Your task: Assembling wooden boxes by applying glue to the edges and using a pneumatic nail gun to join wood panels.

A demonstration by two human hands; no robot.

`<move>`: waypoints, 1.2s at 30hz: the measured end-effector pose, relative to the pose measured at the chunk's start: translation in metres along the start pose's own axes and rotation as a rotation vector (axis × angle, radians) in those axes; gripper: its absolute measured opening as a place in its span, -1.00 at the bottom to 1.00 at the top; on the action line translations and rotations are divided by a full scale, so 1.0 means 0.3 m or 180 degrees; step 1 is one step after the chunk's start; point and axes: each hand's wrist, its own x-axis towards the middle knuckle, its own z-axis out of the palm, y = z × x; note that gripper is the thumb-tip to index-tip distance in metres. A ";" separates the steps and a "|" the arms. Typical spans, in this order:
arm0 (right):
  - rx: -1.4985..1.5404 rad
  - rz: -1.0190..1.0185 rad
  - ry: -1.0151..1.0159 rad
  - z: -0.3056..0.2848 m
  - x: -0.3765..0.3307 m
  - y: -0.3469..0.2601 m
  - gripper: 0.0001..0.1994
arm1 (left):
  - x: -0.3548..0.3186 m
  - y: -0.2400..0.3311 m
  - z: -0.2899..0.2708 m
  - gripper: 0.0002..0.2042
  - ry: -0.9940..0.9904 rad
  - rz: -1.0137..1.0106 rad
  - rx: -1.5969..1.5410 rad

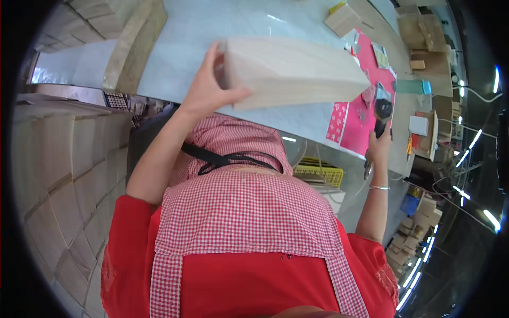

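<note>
My left hand grips the left end of a long, pale, wooden-looking box, thumb on the near side and fingers behind. Motion blurs the box a little, and I cannot tell whether it touches the worktable. In my right hand is a black and silver pistol-grip air tool, its head pointing away from me. A metal fitting shows below that hand. The tool's head is close to the box's right end, over a bright pink sheet.
Pale boxes are stacked at my left, below a wooden beam on the table. A cardboard box stands at the far side. To the right are a teal cylinder and more cartons; a yellow crate sits under the table.
</note>
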 end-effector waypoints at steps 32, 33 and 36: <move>0.3549 -0.1593 -0.1278 0.273 -0.083 -0.964 -0.71 | -0.122 0.106 -0.025 -0.39 0.0614 -0.1076 0.0419; 0.3851 -0.1405 -0.1439 0.251 -0.100 -0.955 -0.72 | -0.137 0.108 -0.011 -0.33 0.0652 -0.0980 0.0140; 0.3780 -0.1737 -0.1421 0.088 -0.121 -0.979 -0.71 | -0.249 0.222 0.002 -0.27 0.0935 -0.0374 -0.0226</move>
